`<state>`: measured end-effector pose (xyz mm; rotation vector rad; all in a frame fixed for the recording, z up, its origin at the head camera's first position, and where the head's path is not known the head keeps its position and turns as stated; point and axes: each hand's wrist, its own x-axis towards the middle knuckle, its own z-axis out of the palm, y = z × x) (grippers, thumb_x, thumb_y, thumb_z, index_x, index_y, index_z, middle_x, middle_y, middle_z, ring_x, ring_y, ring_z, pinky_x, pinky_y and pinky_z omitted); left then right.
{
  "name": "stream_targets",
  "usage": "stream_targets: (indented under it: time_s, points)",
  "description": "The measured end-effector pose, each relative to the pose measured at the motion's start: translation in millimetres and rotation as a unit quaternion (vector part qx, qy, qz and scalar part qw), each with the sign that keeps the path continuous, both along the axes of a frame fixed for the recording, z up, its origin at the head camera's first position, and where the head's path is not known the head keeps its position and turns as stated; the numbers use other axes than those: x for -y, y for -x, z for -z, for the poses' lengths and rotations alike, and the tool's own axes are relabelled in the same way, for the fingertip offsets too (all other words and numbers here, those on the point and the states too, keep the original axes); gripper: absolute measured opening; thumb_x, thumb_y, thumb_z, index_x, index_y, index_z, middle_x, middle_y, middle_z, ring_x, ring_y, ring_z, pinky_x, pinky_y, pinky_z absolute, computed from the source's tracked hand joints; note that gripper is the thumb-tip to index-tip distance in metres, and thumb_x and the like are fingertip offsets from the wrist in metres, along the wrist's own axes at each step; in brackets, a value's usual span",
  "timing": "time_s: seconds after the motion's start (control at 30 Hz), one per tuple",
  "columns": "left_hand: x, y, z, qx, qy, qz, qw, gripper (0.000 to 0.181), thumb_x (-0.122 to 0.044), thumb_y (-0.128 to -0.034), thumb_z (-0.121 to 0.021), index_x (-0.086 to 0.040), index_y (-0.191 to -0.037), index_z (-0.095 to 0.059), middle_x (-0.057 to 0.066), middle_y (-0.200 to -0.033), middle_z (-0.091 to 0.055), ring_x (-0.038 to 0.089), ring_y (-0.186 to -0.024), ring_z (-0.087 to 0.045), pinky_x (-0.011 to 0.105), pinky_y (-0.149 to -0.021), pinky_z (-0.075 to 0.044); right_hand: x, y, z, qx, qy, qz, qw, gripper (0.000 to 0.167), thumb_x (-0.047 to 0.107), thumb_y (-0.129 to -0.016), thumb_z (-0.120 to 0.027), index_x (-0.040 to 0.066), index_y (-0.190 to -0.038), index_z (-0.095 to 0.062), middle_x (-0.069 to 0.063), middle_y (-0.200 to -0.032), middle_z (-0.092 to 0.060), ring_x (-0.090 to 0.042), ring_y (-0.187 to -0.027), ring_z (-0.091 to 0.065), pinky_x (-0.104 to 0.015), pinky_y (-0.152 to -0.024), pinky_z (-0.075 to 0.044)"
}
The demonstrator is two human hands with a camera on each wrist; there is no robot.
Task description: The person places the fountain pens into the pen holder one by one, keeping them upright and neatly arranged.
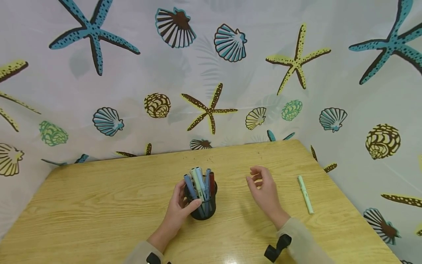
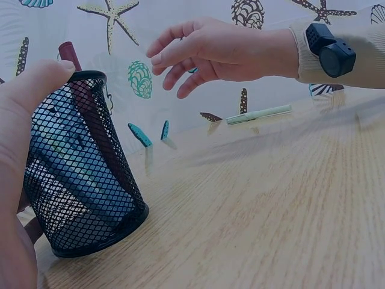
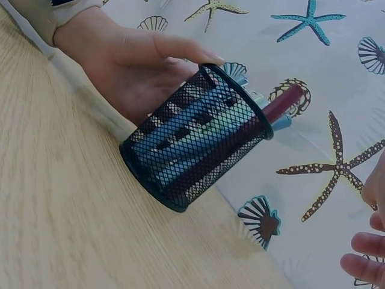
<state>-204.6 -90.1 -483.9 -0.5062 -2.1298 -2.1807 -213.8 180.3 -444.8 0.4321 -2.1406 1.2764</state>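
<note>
My left hand (image 1: 178, 211) grips a black mesh pen holder (image 1: 210, 209) from its left side, the thumb lying over the rim. Several pens stand in the holder: blue ones, a pale green pen (image 1: 196, 182) and a dark red pen (image 1: 212, 183). In the left wrist view, the mesh cup (image 2: 84, 174) is close by, its base at the tabletop. My right hand (image 1: 266, 192) hovers to the right of the holder, fingers loosely bent, holding nothing. Further right, a light green pen (image 1: 306, 195) lies alone on the table.
The wooden table (image 1: 108, 198) has a light grain. Behind it and along its right side hangs a white cloth (image 1: 132, 77) printed with starfish and shells. A black strap device (image 1: 278, 247) is on the right wrist.
</note>
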Motion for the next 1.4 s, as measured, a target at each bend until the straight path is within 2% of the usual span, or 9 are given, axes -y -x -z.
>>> stream_targets:
  time_s: [0.4,0.77,1.2,1.4]
  points:
    - [0.5,-0.7,0.2,-0.006,-0.002,0.003,1.0,0.065,-0.009,-0.0861,-0.066,-0.021,-0.14,-0.031,0.007,-0.137,-0.042,0.025,-0.121,-0.041,0.054,-0.101,-0.026,-19,4.0,-4.8,0.06,-0.011,0.047,0.9971,0.026,0.01,-0.089,-0.063,0.003,-0.112,-0.054,-0.014,-0.098,-0.056,-0.017,-0.079,-0.055,-0.029,-0.063,-0.048]
    - [0.0,-0.9,0.7,-0.005,-0.005,0.002,1.0,0.065,-0.008,-0.0861,-0.066,-0.02,-0.14,-0.031,0.007,-0.136,-0.043,0.025,-0.119,-0.042,0.053,-0.1,-0.026,-39,1.4,-6.5,0.109,-0.026,0.077,0.9907,0.029,0.013,-0.089,-0.063,0.003,-0.115,-0.053,-0.015,-0.1,-0.055,-0.022,-0.08,-0.055,-0.034,-0.066,-0.048]
    - [-0.6,-0.9,1.0,-0.005,-0.006,0.001,1.0,0.065,-0.007,-0.0859,-0.065,-0.02,-0.14,-0.031,0.007,-0.136,-0.043,0.025,-0.119,-0.041,0.051,-0.1,-0.027,-67,-1.4,-8.1,0.157,-0.039,0.106,0.9811,0.033,0.014,-0.091,-0.061,0.0,-0.118,-0.05,-0.019,-0.105,-0.052,-0.027,-0.085,-0.053,-0.037,-0.067,-0.047]
    - [-0.6,-0.7,1.0,-0.006,-0.005,-0.002,1.0,0.065,-0.007,-0.0855,-0.066,-0.02,-0.139,-0.031,0.007,-0.136,-0.044,0.025,-0.119,-0.041,0.051,-0.099,-0.027,-81,-1.7,-10.1,0.18,-0.06,0.128,0.9735,0.035,0.017,-0.092,-0.059,-0.001,-0.121,-0.049,-0.02,-0.107,-0.052,-0.028,-0.086,-0.054,-0.038,-0.067,-0.047]
